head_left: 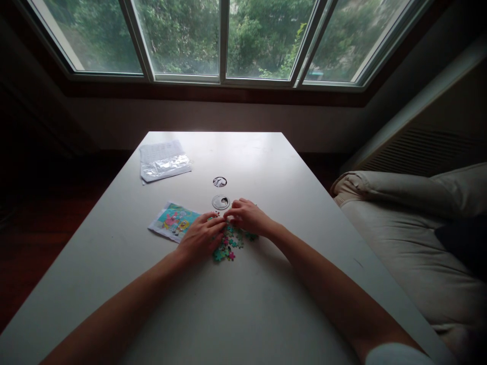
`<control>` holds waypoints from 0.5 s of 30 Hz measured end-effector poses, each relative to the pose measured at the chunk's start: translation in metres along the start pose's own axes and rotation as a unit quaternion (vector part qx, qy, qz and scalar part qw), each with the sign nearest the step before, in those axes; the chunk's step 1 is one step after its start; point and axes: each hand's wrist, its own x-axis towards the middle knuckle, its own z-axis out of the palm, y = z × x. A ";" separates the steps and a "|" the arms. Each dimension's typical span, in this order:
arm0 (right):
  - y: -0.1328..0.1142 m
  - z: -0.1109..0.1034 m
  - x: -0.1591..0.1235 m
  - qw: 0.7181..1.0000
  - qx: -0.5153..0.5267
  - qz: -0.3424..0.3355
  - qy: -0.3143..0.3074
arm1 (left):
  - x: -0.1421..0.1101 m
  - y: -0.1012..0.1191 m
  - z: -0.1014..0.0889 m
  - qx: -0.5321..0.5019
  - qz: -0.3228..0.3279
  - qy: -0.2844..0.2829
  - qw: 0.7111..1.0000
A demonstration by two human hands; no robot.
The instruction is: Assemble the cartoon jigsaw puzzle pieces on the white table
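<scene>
A small pile of loose jigsaw pieces, green, teal and pink, lies on the white table. My left hand rests on the pile's left side, fingers bent down onto the pieces. My right hand sits over the pile's far right side, fingers curled and pinched together at the tips, which meet my left fingertips. What they pinch is too small to make out. A colourful cartoon picture sheet lies just left of my left hand.
A clear plastic bag on a printed paper lies at the table's far left. A round cable-hole cover and an open hole sit beyond my hands. A cream sofa stands to the right, windows behind.
</scene>
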 end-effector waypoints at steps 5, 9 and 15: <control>-0.001 -0.005 -0.003 1.000 0.005 0.016 -0.004 | -0.001 -0.004 0.001 0.004 -0.013 0.008 1.000; 0.003 -0.003 -0.008 0.999 0.025 0.038 0.022 | -0.002 -0.006 0.004 0.017 -0.018 0.006 1.000; 0.000 0.004 -0.011 0.996 0.048 0.047 0.059 | -0.004 -0.007 0.005 0.019 -0.022 0.018 0.999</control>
